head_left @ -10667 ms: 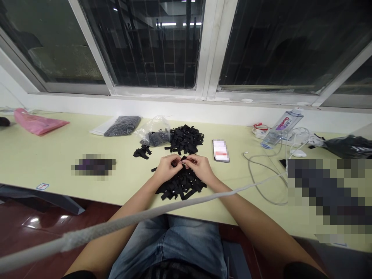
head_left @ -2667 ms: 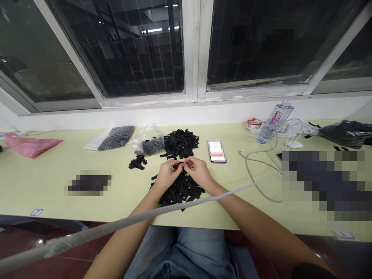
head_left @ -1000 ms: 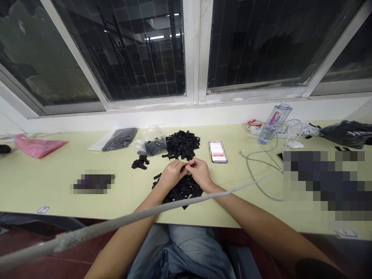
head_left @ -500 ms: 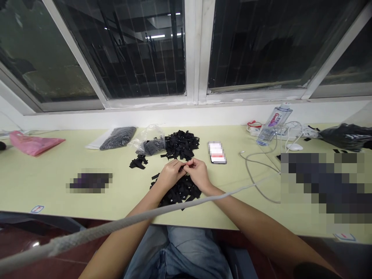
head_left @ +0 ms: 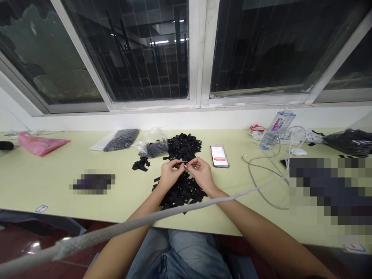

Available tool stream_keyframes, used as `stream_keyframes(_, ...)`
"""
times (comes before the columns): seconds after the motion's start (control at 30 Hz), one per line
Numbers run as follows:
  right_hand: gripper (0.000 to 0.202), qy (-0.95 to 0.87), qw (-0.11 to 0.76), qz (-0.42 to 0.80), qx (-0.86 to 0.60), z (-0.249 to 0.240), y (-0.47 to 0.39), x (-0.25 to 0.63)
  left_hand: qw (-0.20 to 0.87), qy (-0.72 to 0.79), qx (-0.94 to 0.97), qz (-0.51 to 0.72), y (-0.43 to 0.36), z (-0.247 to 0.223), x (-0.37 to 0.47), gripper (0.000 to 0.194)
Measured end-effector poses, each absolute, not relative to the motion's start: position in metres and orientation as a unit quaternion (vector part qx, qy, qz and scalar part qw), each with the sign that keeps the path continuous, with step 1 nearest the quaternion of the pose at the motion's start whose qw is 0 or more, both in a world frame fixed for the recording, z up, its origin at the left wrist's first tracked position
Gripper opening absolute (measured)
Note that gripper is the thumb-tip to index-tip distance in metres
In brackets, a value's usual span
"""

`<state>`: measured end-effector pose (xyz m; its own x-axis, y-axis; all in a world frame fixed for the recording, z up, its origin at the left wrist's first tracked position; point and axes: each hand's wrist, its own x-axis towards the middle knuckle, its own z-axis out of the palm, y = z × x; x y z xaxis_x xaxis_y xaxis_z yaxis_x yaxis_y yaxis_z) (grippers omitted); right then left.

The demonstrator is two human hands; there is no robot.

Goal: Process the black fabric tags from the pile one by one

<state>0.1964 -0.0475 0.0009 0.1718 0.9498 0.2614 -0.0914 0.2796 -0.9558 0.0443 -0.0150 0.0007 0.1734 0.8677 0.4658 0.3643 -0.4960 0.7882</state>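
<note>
My left hand [head_left: 171, 175] and my right hand [head_left: 201, 175] meet above the table, thumbs and index fingers pinched together. Between the fingertips is a small black strip [head_left: 182, 163], mostly covered, with a tiny pale or shiny bit at the thumbs that is too small to name. Below and in front of my wrists spreads a near pile of short black strips [head_left: 181, 193], some showing small shiny spots. Just beyond my fingers lies a far pile of similar black strips [head_left: 186, 145]. A small cluster of them [head_left: 141, 164] sits to the left.
A clear bag of black pieces [head_left: 157, 148] leans by the far pile. A phone [head_left: 220, 156] lies right of my hands. Farther right are a tilted bottle [head_left: 276, 130], a grey cable [head_left: 250, 176] and a black bag [head_left: 348, 142]. A thick grey cord [head_left: 162, 214] crosses before my forearms.
The view has shifted slightly. My hands stay together, but my fingers are repositioned around the small piece, and a pale bit now shows between the thumbs.
</note>
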Motion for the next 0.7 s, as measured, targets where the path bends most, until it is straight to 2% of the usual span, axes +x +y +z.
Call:
stream_keyframes(0.23,0.022,-0.525,0.619,0.415,-0.411,0.0089,-0.0491,0.2018,0.401,0.413,0.636,0.514,-0.0113,0.0016,0.0412,0.025)
stream_keyframes(0.47,0.023,-0.583,0.584,0.362,-0.435,0.0048,-0.0476,0.2037,0.415,0.407,0.625,0.521,-0.0130,0.0049,0.0395,0.027)
stream_keyframes(0.7,0.029,-0.590,0.564,0.400,-0.417,0.0043,-0.0476,0.2057,0.406,0.400,0.650,0.503,-0.0143,0.0028,0.0408,0.025)
